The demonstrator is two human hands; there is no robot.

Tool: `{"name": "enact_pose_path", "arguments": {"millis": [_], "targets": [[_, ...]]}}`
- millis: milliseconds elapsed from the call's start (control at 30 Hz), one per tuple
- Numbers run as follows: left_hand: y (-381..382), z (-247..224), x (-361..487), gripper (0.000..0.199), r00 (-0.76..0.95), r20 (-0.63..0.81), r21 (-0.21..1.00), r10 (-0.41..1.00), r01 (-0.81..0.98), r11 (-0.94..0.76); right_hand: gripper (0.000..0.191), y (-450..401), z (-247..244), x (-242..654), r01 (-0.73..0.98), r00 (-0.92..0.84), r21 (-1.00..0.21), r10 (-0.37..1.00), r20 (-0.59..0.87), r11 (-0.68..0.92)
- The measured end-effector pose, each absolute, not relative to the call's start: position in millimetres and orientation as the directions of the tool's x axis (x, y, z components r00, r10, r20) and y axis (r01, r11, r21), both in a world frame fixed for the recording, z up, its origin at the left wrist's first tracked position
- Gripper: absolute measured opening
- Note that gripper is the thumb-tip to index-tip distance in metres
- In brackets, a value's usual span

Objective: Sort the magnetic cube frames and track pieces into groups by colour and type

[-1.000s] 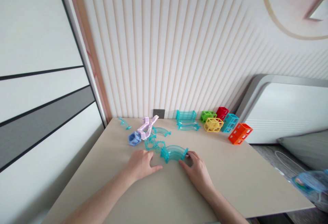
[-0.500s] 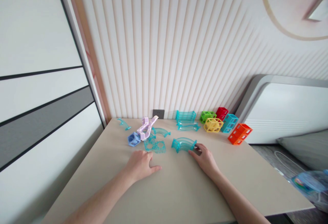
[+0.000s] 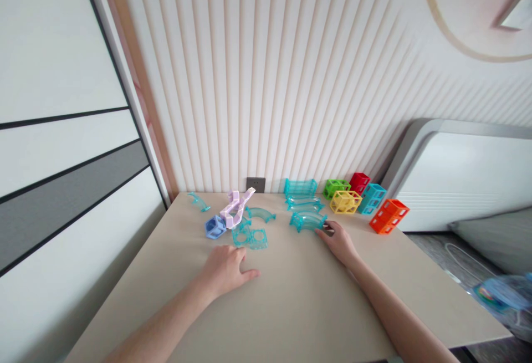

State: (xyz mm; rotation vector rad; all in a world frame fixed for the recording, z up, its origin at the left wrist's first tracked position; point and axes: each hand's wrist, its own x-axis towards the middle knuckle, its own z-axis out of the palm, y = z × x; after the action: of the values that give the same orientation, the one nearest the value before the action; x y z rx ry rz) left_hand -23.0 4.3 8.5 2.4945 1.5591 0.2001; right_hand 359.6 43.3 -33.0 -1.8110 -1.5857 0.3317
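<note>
My right hand (image 3: 338,239) pinches the right end of a curved teal track piece (image 3: 307,221), which lies on the table (image 3: 291,302). Resting on the table, my left hand (image 3: 229,270) is open, its thumb pointing right, and holds nothing. Just beyond it lie flat teal pieces with round holes (image 3: 258,238). A blue cube frame (image 3: 215,227) touches a lilac zigzag track (image 3: 233,210) behind them. Another teal curve (image 3: 261,214) sits to the right of the lilac track.
Straight teal tracks (image 3: 300,187) lie near the wall. Farther right stand green (image 3: 336,188), yellow (image 3: 346,202), red (image 3: 359,182), teal (image 3: 372,199) and orange-red (image 3: 389,216) cube frames. A small teal piece (image 3: 199,202) is at the back left.
My right hand has moved the curved teal track away from me and slightly right, closer to the straight tracks. My left hand has stayed nearly still.
</note>
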Motion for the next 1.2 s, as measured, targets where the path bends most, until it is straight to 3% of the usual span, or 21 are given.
{"name": "enact_pose_path", "arguments": {"millis": [433,833,1100,1200], "targets": [[5,7,-23,0.046,0.446,0.025,0.224,0.894,0.869,-0.44,0.049,45,-38,368,0.785,0.214,-0.619,0.933,0.288,0.011],[5,3,-24,0.046,0.455,0.04,0.223,0.889,0.863,-0.452,0.042,48,-39,370,0.826,0.225,-0.563,0.934,0.277,-0.032],[7,-1,-26,0.04,0.486,0.104,0.206,0.868,0.843,-0.497,0.045,35,-28,365,0.901,0.23,-0.421,0.939,0.257,-0.106],[8,-4,-27,0.04,0.492,0.139,0.198,0.859,0.837,-0.511,0.036,17,-23,357,0.936,0.212,-0.333,0.941,0.262,-0.118]]}}
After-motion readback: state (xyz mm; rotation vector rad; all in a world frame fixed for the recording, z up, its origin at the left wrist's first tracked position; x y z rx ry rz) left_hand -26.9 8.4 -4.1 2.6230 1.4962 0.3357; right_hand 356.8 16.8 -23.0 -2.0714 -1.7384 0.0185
